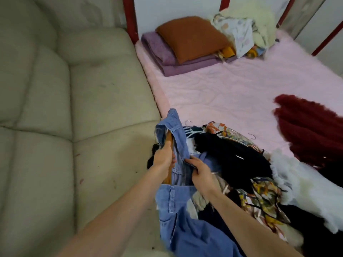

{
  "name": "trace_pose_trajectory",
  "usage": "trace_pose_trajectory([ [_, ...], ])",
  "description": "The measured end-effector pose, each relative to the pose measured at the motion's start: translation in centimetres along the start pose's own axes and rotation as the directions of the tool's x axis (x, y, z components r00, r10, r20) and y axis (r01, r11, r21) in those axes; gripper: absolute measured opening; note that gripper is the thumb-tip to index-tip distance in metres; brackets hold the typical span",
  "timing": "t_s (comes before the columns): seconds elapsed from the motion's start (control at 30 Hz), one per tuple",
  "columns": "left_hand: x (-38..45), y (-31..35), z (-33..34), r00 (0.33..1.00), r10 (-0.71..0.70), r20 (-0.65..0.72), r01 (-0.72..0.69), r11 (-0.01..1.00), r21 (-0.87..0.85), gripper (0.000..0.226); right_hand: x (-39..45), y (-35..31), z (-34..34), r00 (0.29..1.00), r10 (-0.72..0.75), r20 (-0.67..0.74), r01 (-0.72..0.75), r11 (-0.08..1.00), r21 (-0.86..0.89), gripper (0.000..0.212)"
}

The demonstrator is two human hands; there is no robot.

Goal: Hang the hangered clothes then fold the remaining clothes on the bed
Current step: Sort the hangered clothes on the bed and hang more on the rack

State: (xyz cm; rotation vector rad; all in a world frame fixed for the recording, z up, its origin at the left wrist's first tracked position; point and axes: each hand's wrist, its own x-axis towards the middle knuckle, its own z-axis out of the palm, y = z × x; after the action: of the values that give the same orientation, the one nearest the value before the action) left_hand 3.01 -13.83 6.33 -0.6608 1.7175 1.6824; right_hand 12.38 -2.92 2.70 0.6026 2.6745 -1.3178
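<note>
Denim garment (178, 210) at 6 o'clock of clothes pile (241, 164), bed (222, 93) edge. My left hand (163, 156) grips wooden hanger (169, 140) inside it, right hand (200, 169) pinches collar fabric. Heavy, limp, non-slip; I'd lift by hanger.

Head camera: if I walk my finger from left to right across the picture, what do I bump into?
Beige sofa → left hand gripping the denim garment → right hand gripping it too → black garment → dark red fuzzy garment.

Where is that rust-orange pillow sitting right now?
The rust-orange pillow is at the far end of the bed in the head view, leaning on the folded purple blanket, with a floral bundle just to its right.
</note>
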Motion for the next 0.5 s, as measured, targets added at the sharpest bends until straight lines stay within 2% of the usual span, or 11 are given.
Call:
trace_pose_trajectory([
  [0.1,-3.0,4.9,-6.5,0.983,0.152,-0.101,-0.148,0.988,0.046,0.066,1.0,-7.5,3.4,0.994,-0.075,0.081,0.064,0.989,0.135,0.059],
  [0.17,-5.2,7.7,-10.8,0.939,0.281,-0.2,-0.263,0.958,0.113,0.064,1.0,-12.6,4.9,0.983,-0.139,0.117,0.112,0.97,0.214,0.057],
  [0.27,-8.8,11.9,-17.3,0.827,0.481,-0.292,-0.422,0.873,0.245,0.058,0.7,-20.6,7.3,0.953,-0.276,0.127,0.231,0.93,0.287,0.052],
  [0.37,-13.0,15.4,-20.6,0.695,0.664,-0.277,-0.552,0.739,0.386,0.053,-0.1,-26.9,8.6,0.92,-0.379,0.103,0.322,0.878,0.353,0.049],
  [0.43,-15.4,17.0,-22.1,0.622,0.738,-0.263,-0.601,0.665,0.443,0.049,-0.8,-30.5,8.8,0.91,-0.409,0.074,0.346,0.843,0.411,0.046],
  [0.5,-16.9,18.0,-22.7,0.555,0.785,-0.275,-0.633,0.613,0.473,0.047,-0.5,-32.2,8.4,0.894,-0.449,0.005,0.415,0.831,0.371,0.042],
])
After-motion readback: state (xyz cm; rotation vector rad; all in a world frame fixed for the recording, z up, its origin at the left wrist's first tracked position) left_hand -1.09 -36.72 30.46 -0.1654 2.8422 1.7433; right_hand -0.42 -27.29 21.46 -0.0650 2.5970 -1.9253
